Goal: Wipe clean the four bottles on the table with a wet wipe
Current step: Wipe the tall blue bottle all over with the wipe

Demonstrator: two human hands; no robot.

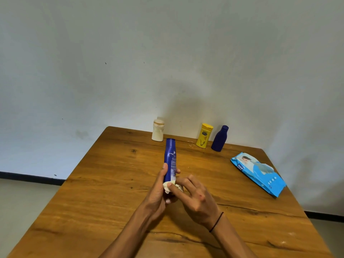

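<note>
The left hand [158, 190] grips the tall blue bottle [170, 159] steady at the surface's [93, 183] centre, cap toward 12 o'clock, so the right hand [193, 198] can pinch the wet wipe [168, 186] against its base.

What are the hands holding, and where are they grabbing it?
The left hand grips the tall blue bottle near its lower end. The right hand pinches a white wet wipe against that same end.

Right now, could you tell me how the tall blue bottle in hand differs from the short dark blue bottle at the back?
The tall blue bottle is slim, printed and held off the table; the short dark blue bottle is squat, plain and stands on the table untouched. Both are blue and capped.
</note>
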